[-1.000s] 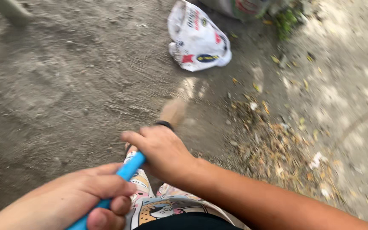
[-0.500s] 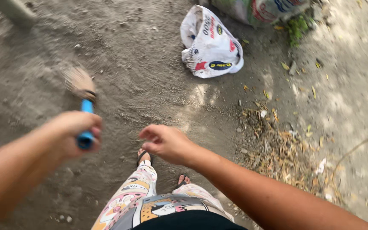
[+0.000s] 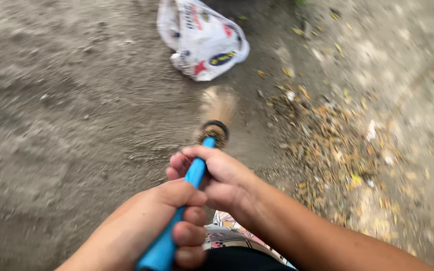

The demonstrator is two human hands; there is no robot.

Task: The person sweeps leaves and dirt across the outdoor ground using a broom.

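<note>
One broom (image 3: 197, 170) — its blue handle runs lengthwise away from the person, bristle end pointing ahead and blurred over the dirt ground (image 3: 66, 125). Two hands hold it: the left hand (image 3: 172, 221) clenched low on the handle, the right hand (image 3: 217, 173) wrapped round it higher up. One white plastic bag (image 3: 202, 40) lies ahead, one pile of dry leaves (image 3: 337, 150) to the right.

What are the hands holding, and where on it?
Both grip a broom by its blue handle: the right hand higher up near the bristle head, the left hand lower down toward the handle's end.
</note>
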